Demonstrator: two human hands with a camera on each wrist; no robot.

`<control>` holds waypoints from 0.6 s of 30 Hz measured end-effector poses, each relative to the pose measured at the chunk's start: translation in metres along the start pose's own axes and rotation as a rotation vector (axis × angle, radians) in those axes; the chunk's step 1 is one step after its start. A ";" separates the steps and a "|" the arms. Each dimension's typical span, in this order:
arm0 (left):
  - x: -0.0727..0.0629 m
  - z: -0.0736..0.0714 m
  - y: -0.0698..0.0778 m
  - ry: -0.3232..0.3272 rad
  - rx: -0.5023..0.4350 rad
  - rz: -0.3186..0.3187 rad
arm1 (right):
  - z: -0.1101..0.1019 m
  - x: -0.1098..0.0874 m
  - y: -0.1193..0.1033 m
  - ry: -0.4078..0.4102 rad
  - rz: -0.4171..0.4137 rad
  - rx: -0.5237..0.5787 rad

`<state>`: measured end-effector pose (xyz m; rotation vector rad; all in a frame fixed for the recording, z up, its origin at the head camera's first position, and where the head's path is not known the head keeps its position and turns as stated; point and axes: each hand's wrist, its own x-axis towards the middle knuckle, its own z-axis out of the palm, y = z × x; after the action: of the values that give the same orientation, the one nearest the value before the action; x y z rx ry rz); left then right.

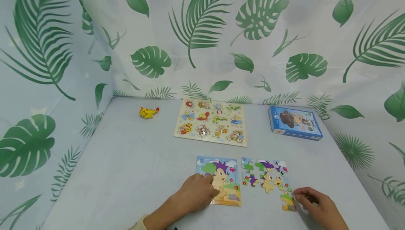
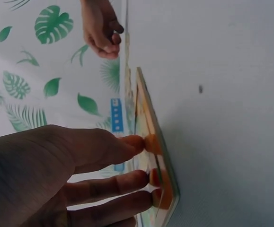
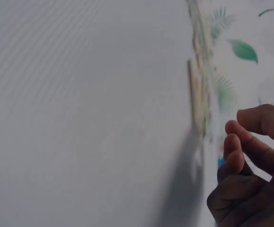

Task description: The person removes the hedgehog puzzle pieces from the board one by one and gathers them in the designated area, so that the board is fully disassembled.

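Note:
My left hand (image 1: 197,191) rests its fingertips on a square hedgehog puzzle board (image 1: 234,197), and the thumb and fingers touch its surface in the left wrist view. Beside the board lie loose jigsaw pieces (image 1: 268,181) with parts of the same hedgehog picture, in spaced rows. My right hand (image 1: 317,205) is at the lower right piece (image 1: 288,203), fingers loosely curled. In the right wrist view, thumb and index fingertips come close together with nothing visible between them. Whether the right fingertips touch the piece is unclear.
A wooden insect peg puzzle (image 1: 210,122) lies farther back. A blue box (image 1: 295,122) stands at the back right, and a yellow cat figure (image 1: 148,112) at the back left. Leaf-patterned cloth (image 1: 202,71) walls the table's back and sides.

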<state>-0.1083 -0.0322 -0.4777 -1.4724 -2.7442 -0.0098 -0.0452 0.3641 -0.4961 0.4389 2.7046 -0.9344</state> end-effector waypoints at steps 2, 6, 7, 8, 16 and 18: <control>-0.002 -0.003 -0.004 -0.020 -0.058 -0.010 | 0.003 -0.002 -0.015 0.024 -0.027 0.016; -0.004 -0.007 -0.010 -0.035 -0.136 -0.037 | 0.023 -0.005 -0.059 0.066 -0.210 0.045; -0.004 -0.007 -0.011 -0.034 -0.151 -0.041 | 0.031 -0.005 -0.071 0.063 -0.261 0.055; -0.005 -0.008 -0.012 -0.031 -0.160 -0.042 | 0.039 -0.005 -0.083 0.051 -0.315 0.055; -0.003 -0.002 -0.012 -0.038 -0.143 -0.037 | 0.095 0.000 -0.144 -0.105 -0.597 -0.075; -0.002 -0.002 -0.012 -0.039 -0.138 -0.042 | 0.103 0.001 -0.150 -0.110 -0.597 -0.110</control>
<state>-0.1170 -0.0405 -0.4761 -1.4596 -2.8575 -0.1765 -0.0867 0.1870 -0.4918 -0.4573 2.8044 -0.8940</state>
